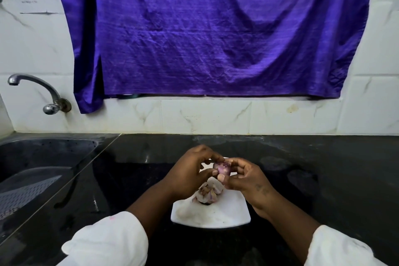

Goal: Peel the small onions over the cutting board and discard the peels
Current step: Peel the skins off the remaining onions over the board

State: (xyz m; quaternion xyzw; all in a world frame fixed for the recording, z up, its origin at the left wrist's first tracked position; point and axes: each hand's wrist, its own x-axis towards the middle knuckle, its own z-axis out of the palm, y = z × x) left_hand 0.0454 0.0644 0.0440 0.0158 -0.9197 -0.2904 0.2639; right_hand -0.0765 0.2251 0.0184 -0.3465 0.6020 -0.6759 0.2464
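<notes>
Purple and pale, the onion (221,167) sits between both hands, held up in the air. The left hand (190,174) grips it with curled fingers and thumb. The right hand (244,178) pinches its other side, thumb tip on the near end. Right under the hands lies the white board (216,216) on the black bench (323,179), with a small heap of peels (208,195) on it. To do this step well, I think one hand should hold the onion firm. The other should catch a loose edge with a nail and pull gently, low over the board, so bits drop there. Fingers hide the far side of the onion, so I cannot tell how much skin is left. The heap may hold onions too. The far end of the board is hidden, and no bin shows.
</notes>
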